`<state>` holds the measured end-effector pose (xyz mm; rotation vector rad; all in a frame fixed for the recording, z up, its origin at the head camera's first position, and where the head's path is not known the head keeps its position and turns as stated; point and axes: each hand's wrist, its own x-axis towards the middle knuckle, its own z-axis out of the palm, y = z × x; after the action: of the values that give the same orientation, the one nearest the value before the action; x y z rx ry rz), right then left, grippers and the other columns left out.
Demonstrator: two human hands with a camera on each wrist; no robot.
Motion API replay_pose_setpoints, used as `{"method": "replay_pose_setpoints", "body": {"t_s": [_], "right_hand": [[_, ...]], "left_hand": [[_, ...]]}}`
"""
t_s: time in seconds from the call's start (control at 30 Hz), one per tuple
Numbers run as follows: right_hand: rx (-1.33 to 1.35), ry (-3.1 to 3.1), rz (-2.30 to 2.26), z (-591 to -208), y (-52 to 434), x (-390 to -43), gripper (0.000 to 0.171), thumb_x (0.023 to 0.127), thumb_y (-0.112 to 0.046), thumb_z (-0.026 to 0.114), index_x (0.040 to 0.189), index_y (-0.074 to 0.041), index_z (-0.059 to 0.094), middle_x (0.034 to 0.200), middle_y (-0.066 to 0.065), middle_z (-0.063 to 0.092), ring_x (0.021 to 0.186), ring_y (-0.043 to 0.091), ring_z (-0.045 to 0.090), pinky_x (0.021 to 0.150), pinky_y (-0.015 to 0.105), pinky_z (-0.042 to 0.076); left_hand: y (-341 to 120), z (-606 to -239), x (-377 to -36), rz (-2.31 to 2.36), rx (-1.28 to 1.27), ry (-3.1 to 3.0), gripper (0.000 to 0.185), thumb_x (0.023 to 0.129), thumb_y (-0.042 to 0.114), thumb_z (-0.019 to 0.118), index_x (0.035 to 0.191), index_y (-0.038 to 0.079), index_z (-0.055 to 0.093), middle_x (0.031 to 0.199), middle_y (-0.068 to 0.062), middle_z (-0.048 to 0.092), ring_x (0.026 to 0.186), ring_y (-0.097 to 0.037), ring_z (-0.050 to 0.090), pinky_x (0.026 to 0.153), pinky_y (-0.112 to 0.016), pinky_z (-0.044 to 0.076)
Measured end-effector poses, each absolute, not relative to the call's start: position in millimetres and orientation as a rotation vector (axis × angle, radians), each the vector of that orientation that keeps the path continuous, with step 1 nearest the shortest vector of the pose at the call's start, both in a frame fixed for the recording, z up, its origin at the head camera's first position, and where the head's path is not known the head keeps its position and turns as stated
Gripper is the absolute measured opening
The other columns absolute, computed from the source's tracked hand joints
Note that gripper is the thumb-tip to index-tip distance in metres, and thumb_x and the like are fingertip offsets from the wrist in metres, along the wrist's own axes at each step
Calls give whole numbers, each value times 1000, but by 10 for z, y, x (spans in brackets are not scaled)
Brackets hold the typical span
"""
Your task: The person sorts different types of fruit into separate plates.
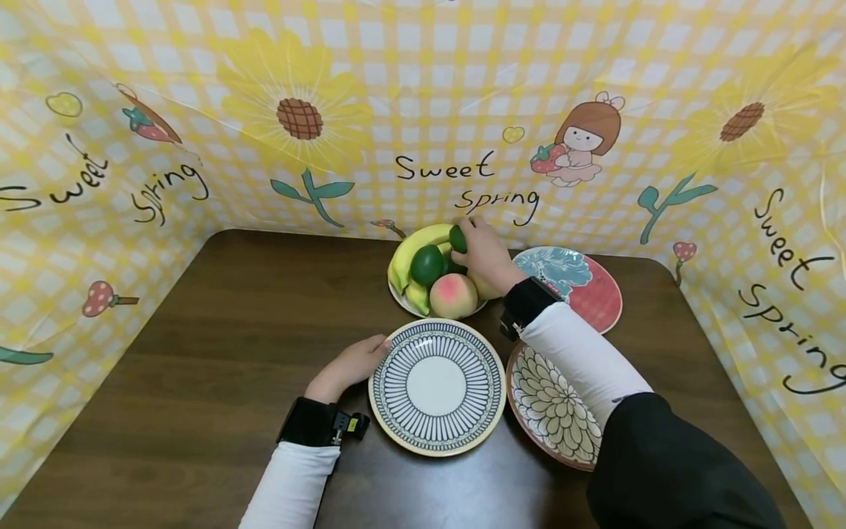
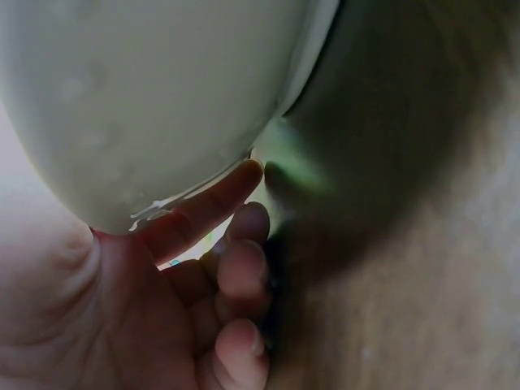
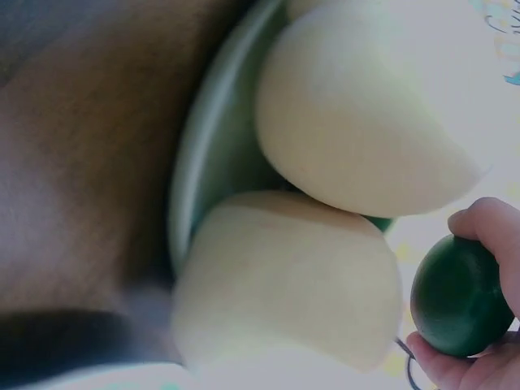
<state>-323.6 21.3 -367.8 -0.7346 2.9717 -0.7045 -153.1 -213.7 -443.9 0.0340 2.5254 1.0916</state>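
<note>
1. Head view: The right hand (image 1: 485, 253) reaches over the fruit plate (image 1: 401, 297) at the back of the brown table (image 1: 198, 353). Its fingers curl around a small dark green fruit (image 1: 457, 238), smooth and a bit egg-shaped. The fruit's long side runs up and down in this view. It sits at the top of the pile, just beside the bananas (image 1: 410, 257), a bigger green fruit (image 1: 427, 265) and a pink peach (image 1: 453, 295). The left hand (image 1: 350, 365) touches the left rim of the striped plate (image 1: 438, 386) with bent fingers.

2. Left wrist view: The left hand (image 2: 162, 317) has its fingers (image 2: 244, 268) curled under the pale plate rim (image 2: 146, 106), one finger lying against it.

3. Right wrist view: The right hand (image 3: 479, 325) wraps its fingertips around the shiny dark green fruit (image 3: 455, 296). Two pale round fruits (image 3: 325, 211) lie close beside it on the plate.
</note>
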Motion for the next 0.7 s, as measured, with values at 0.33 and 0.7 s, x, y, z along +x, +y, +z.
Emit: {"method": "replay_pose_setpoints", "body": {"t_s": [0.33, 0.7], "right_hand": [[-776, 2997, -705, -3524, 270, -3127, 63, 98, -23, 68, 154, -7, 42, 148, 27, 47, 112, 40, 63, 93, 48, 54], [-839, 2988, -777, -3508, 318, -2968, 61, 97, -21, 69, 151, -8, 45, 148, 25, 47, 118, 41, 60, 97, 52, 52]], "left_hand": [[-2128, -4424, -1537, 1127, 16, 2483, 49, 113, 28, 32, 148, -2, 48, 149, -25, 53, 146, -43, 44, 120, -57, 36], [-2105, -4421, -1535, 1095, 13, 2504, 47, 112, 27, 32, 146, -2, 50, 147, -26, 54, 144, -44, 45, 118, -57, 37]]}}
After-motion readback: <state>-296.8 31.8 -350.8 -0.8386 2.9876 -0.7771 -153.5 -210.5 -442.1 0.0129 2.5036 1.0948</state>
